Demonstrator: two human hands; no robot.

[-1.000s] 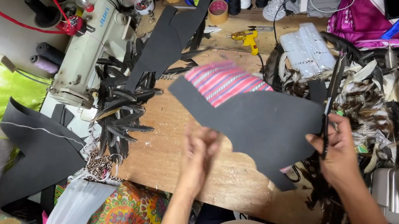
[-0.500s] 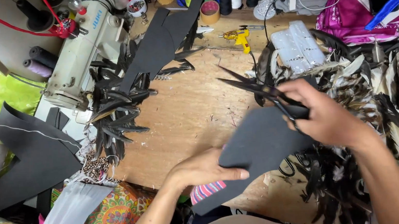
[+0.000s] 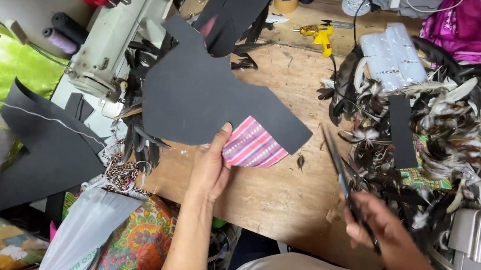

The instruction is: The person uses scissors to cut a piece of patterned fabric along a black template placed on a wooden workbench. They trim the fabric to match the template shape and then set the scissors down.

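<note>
On the plywood table (image 3: 274, 196), a flat, matte black foam sheet (image 3: 210, 95) backed by pink striped fabric (image 3: 251, 147) lies pinched at its near edge by the left hand (image 3: 210, 167); right hand (image 3: 382, 231) fists slim dark scissors (image 3: 340, 171) beside feathers (image 3: 448, 137).

Left hand (image 3: 210, 167) holding black sheet (image 3: 203, 93), right hand (image 3: 379, 231) gripping scissors (image 3: 338, 168), wooden table (image 3: 280, 195)
</note>
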